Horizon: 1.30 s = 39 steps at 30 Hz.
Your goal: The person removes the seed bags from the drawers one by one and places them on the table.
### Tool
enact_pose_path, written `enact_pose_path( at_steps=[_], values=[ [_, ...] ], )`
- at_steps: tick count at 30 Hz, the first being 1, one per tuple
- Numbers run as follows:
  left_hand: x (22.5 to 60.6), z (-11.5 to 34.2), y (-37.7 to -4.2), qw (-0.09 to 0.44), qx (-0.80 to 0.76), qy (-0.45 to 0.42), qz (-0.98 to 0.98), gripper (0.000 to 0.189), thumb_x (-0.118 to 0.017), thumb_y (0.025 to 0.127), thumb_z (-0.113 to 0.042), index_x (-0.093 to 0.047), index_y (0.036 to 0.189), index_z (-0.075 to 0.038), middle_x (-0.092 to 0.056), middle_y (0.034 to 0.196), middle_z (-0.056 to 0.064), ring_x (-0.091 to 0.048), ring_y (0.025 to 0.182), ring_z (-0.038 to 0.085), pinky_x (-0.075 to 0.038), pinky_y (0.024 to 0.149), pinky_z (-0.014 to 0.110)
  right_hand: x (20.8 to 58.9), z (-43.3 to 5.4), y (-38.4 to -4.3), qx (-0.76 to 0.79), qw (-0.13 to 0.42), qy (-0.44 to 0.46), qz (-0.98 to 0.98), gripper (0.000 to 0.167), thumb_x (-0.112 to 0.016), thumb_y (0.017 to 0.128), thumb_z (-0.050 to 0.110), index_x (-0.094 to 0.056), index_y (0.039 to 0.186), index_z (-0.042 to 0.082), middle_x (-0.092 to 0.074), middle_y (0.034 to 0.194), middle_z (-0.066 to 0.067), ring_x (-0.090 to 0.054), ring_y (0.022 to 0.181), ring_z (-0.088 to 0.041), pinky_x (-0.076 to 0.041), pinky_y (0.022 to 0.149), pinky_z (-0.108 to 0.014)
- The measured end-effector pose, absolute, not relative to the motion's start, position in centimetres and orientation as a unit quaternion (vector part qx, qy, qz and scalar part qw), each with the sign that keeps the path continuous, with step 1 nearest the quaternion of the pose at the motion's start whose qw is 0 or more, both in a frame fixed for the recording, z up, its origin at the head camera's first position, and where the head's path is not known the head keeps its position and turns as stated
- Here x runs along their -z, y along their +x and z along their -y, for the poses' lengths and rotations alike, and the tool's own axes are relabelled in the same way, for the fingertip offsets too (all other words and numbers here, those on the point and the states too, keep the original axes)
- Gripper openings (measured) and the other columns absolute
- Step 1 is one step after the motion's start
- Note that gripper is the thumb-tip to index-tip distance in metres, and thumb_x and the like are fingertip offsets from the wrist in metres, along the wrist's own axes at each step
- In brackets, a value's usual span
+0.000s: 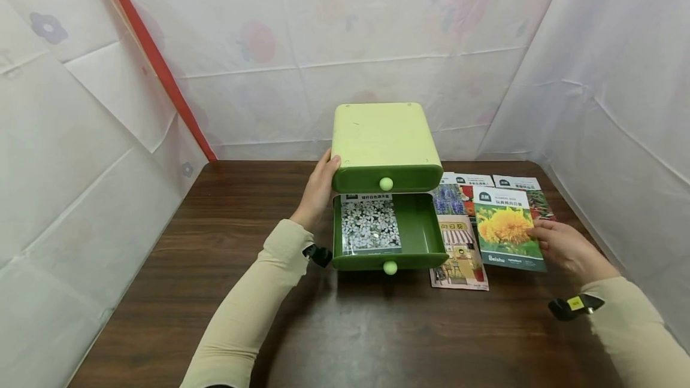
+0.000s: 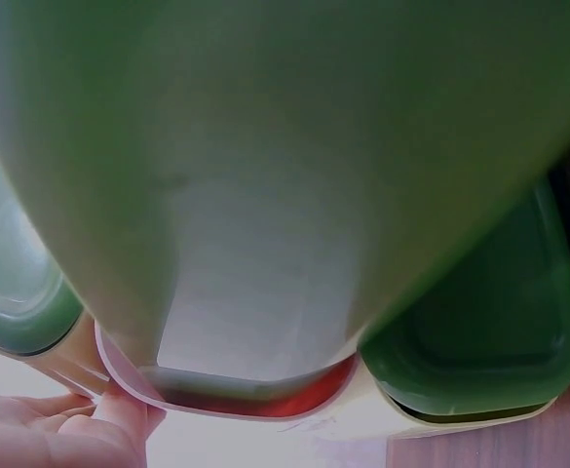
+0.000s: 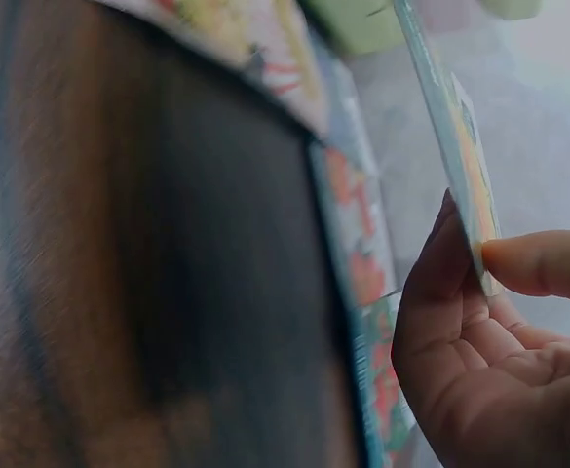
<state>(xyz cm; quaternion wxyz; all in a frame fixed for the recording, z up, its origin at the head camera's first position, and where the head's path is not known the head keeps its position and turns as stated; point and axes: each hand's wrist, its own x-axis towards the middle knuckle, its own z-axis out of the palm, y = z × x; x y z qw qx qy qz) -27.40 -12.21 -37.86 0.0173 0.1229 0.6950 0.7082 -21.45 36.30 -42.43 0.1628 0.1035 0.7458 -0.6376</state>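
Note:
A light-green drawer box (image 1: 385, 133) with dark-green fronts stands on the table. Below its closed top drawer, another drawer (image 1: 417, 232) is pulled out. Inside lies a seed packet with white flowers (image 1: 371, 224), toward the left. My left hand (image 1: 318, 187) rests against the box's left side; in the left wrist view its fingers (image 2: 119, 414) touch the casing beside the pulled-out drawer. My right hand (image 1: 568, 247) pinches the right edge of a yellow-flower seed packet (image 1: 504, 226) between thumb and fingers. In the right wrist view that packet (image 3: 460, 146) is seen nearly edge-on, raised off the table.
Right of the box lie a pink-and-yellow packet (image 1: 459, 256), a purple-flower packet (image 1: 448, 197) and others with red flowers (image 1: 541, 203), partly overlapped. The brown wooden table (image 1: 215, 244) is bordered by white patterned sheeting (image 1: 269, 88) behind and at both sides.

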Motion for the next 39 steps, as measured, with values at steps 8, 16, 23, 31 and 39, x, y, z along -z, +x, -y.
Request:
enact_pose_path(
  at_steps=[8, 16, 23, 31, 39],
  values=[
    [37.8, 12.2, -27.4, 0.018, -0.708, 0.127, -0.695, 0.065, -0.038, 0.1, -0.059, -0.018, 0.156, -0.034, -0.042, 0.144, 0.004, -0.055, 0.111, 0.023, -0.049, 0.097, 0.047, 44.3, -36.4, -21.5, 0.498, 0.188, 0.116, -0.839, 0.019, -0.049, 0.103, 0.024, -0.057, 0.105, 0.006, -0.054, 0.079, 0.014, -0.046, 0.064, -0.002, -0.045, 0.06, -0.025],
    [37.8, 12.2, -27.4, 0.017, -0.711, 0.134, -0.69, 0.063, -0.038, 0.1, -0.058, -0.019, 0.156, -0.034, -0.042, 0.144, 0.005, -0.056, 0.113, 0.023, -0.048, 0.098, 0.048, 44.9, -36.0, -21.7, 0.408, 0.176, 0.109, -0.889, 0.051, -0.056, 0.099, 0.029, -0.049, 0.126, -0.014, -0.06, 0.112, -0.017, -0.055, 0.086, -0.008, -0.051, 0.075, -0.03],
    [37.8, 12.1, -27.5, 0.016, -0.712, 0.137, -0.689, 0.062, -0.037, 0.101, -0.058, -0.02, 0.156, -0.034, -0.045, 0.14, 0.006, -0.056, 0.111, 0.022, -0.049, 0.096, 0.046, 45.3, -35.6, -21.5, 0.371, 0.148, 0.11, -0.91, 0.052, -0.06, 0.097, 0.027, -0.052, 0.122, -0.018, -0.051, 0.12, -0.035, -0.061, 0.096, -0.031, -0.056, 0.075, -0.04],
    [37.9, 12.1, -27.5, 0.014, -0.71, 0.13, -0.691, 0.063, -0.038, 0.101, -0.056, -0.019, 0.157, -0.032, -0.041, 0.146, 0.004, -0.055, 0.115, 0.023, -0.048, 0.1, 0.049, 45.1, -35.1, -21.2, 0.344, 0.133, 0.108, -0.923, 0.056, -0.061, 0.095, 0.026, -0.047, 0.124, -0.02, -0.046, 0.126, -0.04, -0.058, 0.104, -0.045, -0.056, 0.079, -0.047],
    [37.8, 12.1, -27.4, 0.014, -0.709, 0.131, -0.693, 0.064, -0.037, 0.101, -0.056, -0.017, 0.157, -0.032, -0.039, 0.147, 0.006, -0.055, 0.114, 0.023, -0.047, 0.099, 0.049, 44.9, -35.2, -21.2, 0.326, 0.13, 0.113, -0.929, 0.062, -0.063, 0.094, 0.029, -0.044, 0.128, -0.019, -0.045, 0.127, -0.04, -0.062, 0.092, -0.038, -0.054, 0.073, -0.043]
  ],
)
